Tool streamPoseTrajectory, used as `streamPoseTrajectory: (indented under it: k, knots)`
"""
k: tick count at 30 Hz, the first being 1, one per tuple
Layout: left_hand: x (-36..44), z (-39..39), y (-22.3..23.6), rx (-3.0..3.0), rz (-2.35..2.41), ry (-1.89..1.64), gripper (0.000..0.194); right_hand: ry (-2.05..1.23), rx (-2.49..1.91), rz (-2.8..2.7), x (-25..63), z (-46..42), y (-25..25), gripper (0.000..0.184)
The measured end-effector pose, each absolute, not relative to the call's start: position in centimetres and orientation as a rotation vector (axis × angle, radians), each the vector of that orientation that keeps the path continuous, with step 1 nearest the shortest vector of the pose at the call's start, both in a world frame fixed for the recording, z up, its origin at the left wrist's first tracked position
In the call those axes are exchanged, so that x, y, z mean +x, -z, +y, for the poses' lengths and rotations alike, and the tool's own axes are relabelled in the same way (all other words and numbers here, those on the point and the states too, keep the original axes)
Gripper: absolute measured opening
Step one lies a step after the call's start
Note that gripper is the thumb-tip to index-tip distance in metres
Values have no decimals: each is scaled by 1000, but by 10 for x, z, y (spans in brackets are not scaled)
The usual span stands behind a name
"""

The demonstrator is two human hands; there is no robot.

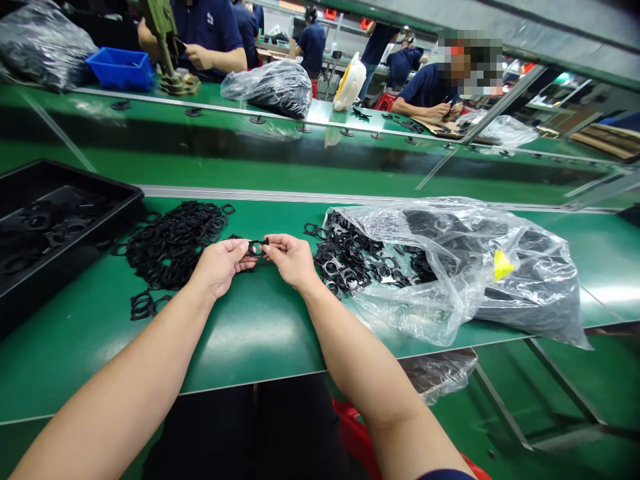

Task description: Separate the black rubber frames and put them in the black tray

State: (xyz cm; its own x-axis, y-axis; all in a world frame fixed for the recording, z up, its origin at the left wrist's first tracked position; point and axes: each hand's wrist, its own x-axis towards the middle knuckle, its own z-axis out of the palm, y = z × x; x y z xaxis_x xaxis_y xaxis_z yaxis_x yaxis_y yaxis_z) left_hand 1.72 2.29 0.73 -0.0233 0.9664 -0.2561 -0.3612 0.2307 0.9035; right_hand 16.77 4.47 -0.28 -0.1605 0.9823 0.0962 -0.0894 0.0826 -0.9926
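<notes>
Between my two hands is a small black plastic ring-shaped part [257,249] with a round hole. My left hand [224,265] pinches its left side, and my right hand [289,259] grips the right side with the fingertips. Left of my hands lies a heap of similar black parts [173,243], with a few loose ones at its front. To the right, more black parts [345,257] spill from the mouth of a large clear plastic bag [450,293] bearing a yellow sticker.
A black bin [100,243] holding similar parts stands on the green table [260,347] at left. Beyond a raised edge, a conveyor belt [220,119] carries spaced black pieces. Across it are a blue tray [121,69], another filled bag [280,87] and several people at work.
</notes>
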Motion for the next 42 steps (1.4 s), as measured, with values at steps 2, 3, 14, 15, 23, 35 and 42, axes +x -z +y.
streamPoseTrajectory:
  k: [2,3,14,15,23,35,42]
  knots:
    - [18,22,-8,716,1099,-1228,25,-1312,-996,-1299,167,45,3,18]
    - [19,22,-8,710,1100,-1228,24,-1324,-994,-1289,167,44,2,18]
    - [17,21,-8,727,1058,-1164,22,-1456,-988,-1185,167,44,0,26]
    - [17,21,-8,715,1048,-1164,21,-1467,-983,-1178,167,44,-1,26]
    - [18,23,-8,617,997,-1229,14,-1488,-975,-1139,166,44,-3,27]
    - [23,22,-8,814,1113,-1366,35,-1879,-786,-943,174,40,-15,35]
    - [20,18,-13,695,865,-1146,23,-1651,-945,-1082,171,40,-12,36]
